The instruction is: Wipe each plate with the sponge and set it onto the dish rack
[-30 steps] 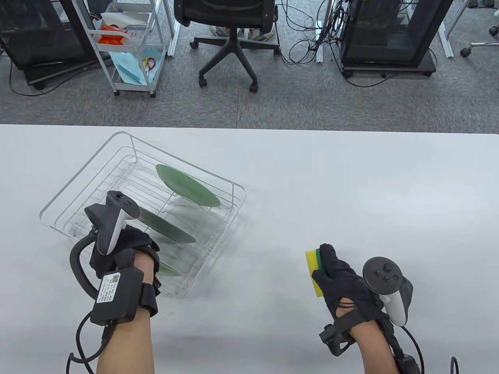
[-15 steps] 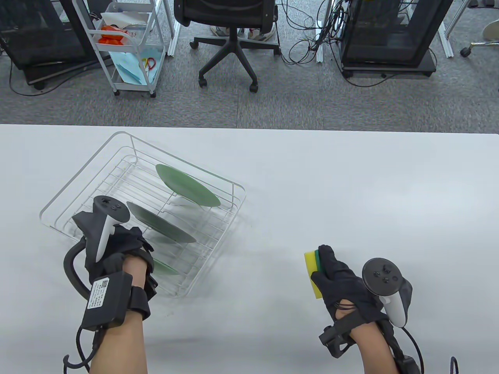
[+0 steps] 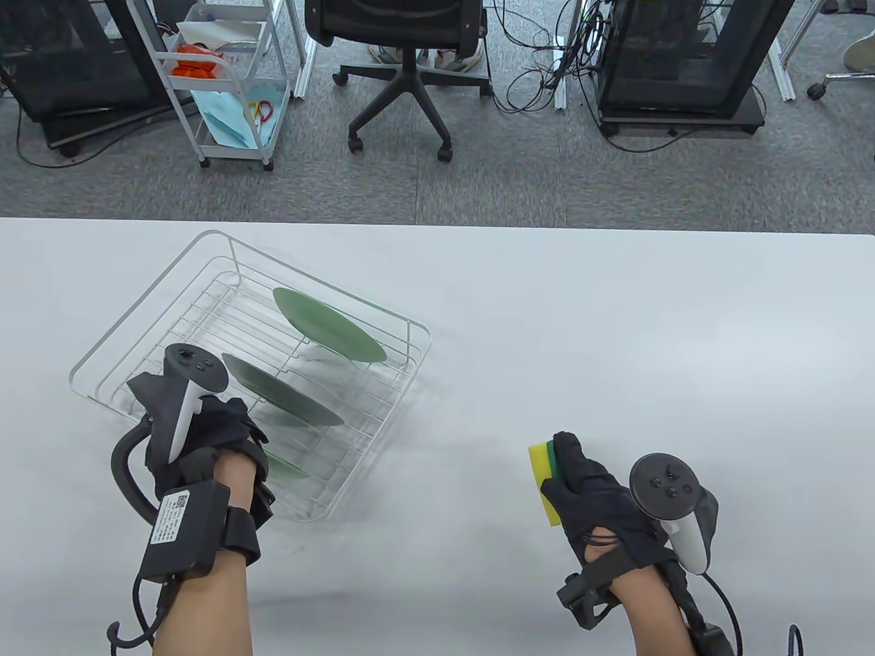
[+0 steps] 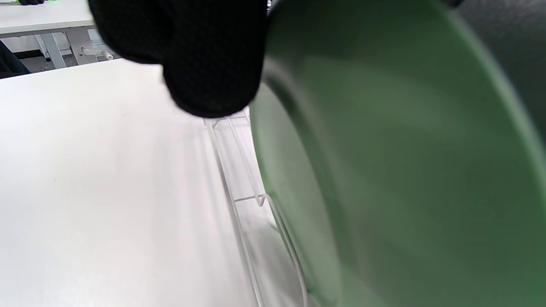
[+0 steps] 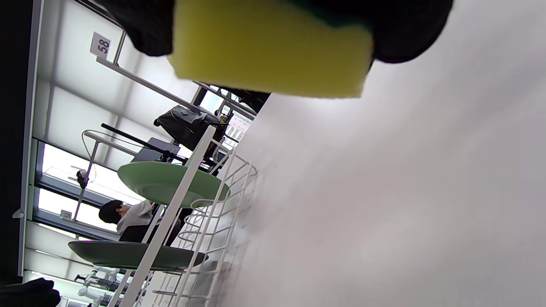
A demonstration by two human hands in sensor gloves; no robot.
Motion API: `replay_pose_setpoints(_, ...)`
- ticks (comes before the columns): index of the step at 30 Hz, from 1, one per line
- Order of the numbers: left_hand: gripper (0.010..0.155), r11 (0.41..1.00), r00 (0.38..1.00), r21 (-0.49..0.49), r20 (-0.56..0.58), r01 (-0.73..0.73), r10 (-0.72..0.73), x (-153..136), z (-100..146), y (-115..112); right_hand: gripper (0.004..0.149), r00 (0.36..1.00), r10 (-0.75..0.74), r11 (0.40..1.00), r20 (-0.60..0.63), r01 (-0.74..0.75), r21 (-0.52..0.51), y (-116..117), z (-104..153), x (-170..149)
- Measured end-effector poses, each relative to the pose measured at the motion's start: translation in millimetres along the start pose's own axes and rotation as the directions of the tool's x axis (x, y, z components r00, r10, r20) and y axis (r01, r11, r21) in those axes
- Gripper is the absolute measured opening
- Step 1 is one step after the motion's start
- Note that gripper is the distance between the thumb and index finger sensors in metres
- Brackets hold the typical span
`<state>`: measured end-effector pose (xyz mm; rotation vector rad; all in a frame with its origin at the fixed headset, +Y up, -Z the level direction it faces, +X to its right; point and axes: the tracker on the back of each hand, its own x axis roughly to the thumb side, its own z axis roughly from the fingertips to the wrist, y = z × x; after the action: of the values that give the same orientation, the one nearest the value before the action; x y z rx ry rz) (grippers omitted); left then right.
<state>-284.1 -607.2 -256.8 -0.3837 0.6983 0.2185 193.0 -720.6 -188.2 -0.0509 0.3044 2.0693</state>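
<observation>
A white wire dish rack [image 3: 137, 321] lies on the left of the table. Two green plates stand on edge in it, a light one [image 3: 328, 324] at the far end and a darker one [image 3: 280, 391] in the middle. My left hand [image 3: 229, 437] grips a third green plate [image 3: 286, 466] at the rack's near end. This plate [image 4: 405, 170] fills the left wrist view, pinched between gloved fingers [image 4: 204, 55] over the rack wires [image 4: 239, 200]. My right hand [image 3: 588, 488] holds a yellow and green sponge [image 3: 542, 471] on the table at the right; the sponge [image 5: 273, 47] hangs at the top of the right wrist view.
Bare white table [image 3: 615, 328] stretches between the rack and my right hand. Beyond the far edge stand an office chair [image 3: 403, 41], a white trolley [image 3: 225, 82] and two black cabinets [image 3: 677, 55]. In the right wrist view the rack [image 5: 213, 221] appears on its side with both plates.
My left hand drew back and to the left along the rack's near end, uncovering more of the middle plate. The right hand and sponge slid slightly left.
</observation>
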Motion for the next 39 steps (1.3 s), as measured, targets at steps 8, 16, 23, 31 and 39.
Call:
replay_pose_setpoints(8, 0.075, 0.994, 0.991, 0.089, 0.121, -0.064, 0.053, 4, 38, 27, 0.067, 0.999, 0.034, 0.999, -0.017, -0.034, 0.016, 4, -2, 0)
replay_pose_setpoints(16, 0.079, 0.974, 0.908, 0.160, 0.412, -0.163, 0.084, 27, 105, 48, 0.067, 0.998, 0.063, 0.998, -0.022, -0.062, 0.013, 4, -1, 1)
replay_pose_setpoints(23, 0.081, 0.978, 0.717, 0.152, 0.697, -0.144, -0.002, 72, 167, 15, 0.067, 0.996, 0.087, 0.996, -0.027, -0.088, -0.029, -5, 2, 0)
replay_pose_setpoints(31, 0.087, 0.989, 0.540, 0.128, 0.839, -0.078, -0.066, 114, 185, -67, 0.067, 0.992, 0.121, 0.991, -0.023, -0.123, -0.062, -13, 6, 4)
replay_pose_setpoints(39, 0.096, 0.986, 0.530, 0.149, 0.832, 0.074, -0.165, 132, 167, -136, 0.067, 0.991, 0.129, 0.987, -0.037, -0.131, -0.089, -19, 8, 0)
